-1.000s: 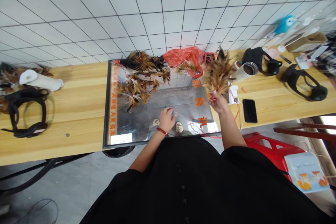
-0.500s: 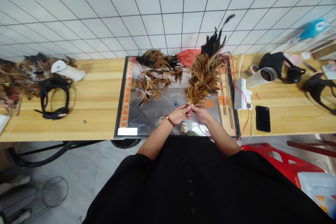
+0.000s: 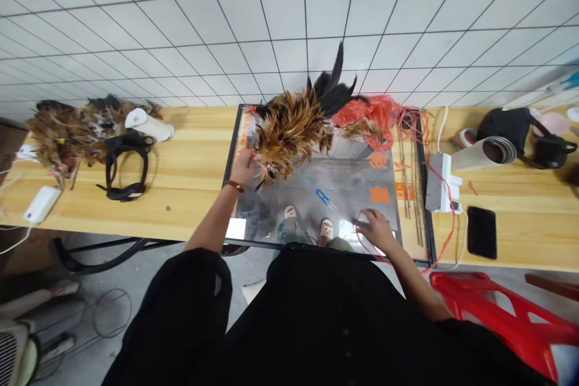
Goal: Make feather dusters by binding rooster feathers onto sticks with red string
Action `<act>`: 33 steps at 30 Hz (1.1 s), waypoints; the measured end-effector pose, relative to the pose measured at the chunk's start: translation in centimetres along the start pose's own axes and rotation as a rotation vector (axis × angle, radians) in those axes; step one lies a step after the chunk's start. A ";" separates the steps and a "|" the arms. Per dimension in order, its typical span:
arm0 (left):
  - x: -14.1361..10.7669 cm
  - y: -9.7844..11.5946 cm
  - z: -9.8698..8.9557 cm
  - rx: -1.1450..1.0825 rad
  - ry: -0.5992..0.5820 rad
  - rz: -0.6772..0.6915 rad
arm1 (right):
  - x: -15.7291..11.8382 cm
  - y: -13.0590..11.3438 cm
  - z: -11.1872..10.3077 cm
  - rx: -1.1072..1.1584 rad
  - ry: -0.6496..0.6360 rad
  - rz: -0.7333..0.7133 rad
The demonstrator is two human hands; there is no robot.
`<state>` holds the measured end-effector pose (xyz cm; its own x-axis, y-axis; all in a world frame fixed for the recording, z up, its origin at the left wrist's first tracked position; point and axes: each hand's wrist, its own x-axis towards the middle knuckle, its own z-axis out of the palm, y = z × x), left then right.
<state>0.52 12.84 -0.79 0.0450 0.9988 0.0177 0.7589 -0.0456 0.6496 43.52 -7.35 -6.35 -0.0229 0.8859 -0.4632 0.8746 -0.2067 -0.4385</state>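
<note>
The left hand [image 3: 244,167] has its grip closed about the base of the feather bundle [image 3: 289,129], which lies aslant on the glossy panel [image 3: 348,172], black tips toward the wall [image 3: 280,18]; holding by that base rather than by the plumes should spare them from bending. The right hand [image 3: 377,230] is at the red cord [image 3: 360,234], fingers loosely curled, whether pinching it I cannot tell, and the slack is best guided clear of the blue snips [image 3: 322,196].
</note>
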 end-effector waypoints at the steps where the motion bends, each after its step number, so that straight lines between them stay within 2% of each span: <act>1: 1.8 -1.2 -1.6 0.046 0.011 0.014 | -0.9 0.3 0.7 -0.082 0.005 0.041; 3: 5.2 -2.9 -3.9 0.126 0.018 0.037 | -2.6 0.4 1.9 -0.188 0.003 0.124; 6: 9.9 -4.3 -5.2 0.325 0.008 0.081 | -3.9 0.3 3.1 -0.257 -0.003 0.212; 12: 17.4 -6.7 -4.5 0.503 -0.091 0.159 | -3.6 0.5 4.0 -0.248 0.016 0.224; 14: 18.9 -7.7 -4.0 0.521 -0.109 0.115 | -3.5 0.8 4.2 -0.227 0.032 0.226; 16: 19.5 -8.5 -3.2 0.517 -0.027 -0.018 | -3.4 1.0 4.3 -0.214 0.039 0.216; 18: 18.9 -9.2 -2.1 0.456 0.111 -0.207 | -3.4 1.1 4.3 -0.216 0.042 0.201; 21: 15.2 -9.4 0.0 0.285 0.228 -0.400 | -3.1 1.3 3.8 -0.240 0.012 0.191; 24: 9.3 -8.7 2.2 0.196 0.293 -0.390 | -2.4 1.5 2.9 -0.256 -0.046 0.196; 26: 5.5 -8.1 3.3 0.188 0.280 -0.367 | -1.7 1.7 2.3 -0.241 -0.072 0.204; 28: 2.9 -7.7 3.7 0.199 0.235 -0.331 | -1.1 2.0 1.8 -0.218 -0.096 0.198; 30: 2.3 -7.6 3.3 0.232 0.213 -0.298 | -0.8 2.2 1.6 -0.204 -0.121 0.181; 33: 4.6 -7.8 1.8 0.315 0.205 -0.252 | -0.7 2.2 1.5 -0.210 -0.138 0.175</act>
<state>-4.05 17.76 -7.13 -0.2719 0.9605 0.0599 0.8918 0.2281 0.3908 44.74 -9.02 -8.17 0.0840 0.7767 -0.6242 0.9516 -0.2483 -0.1809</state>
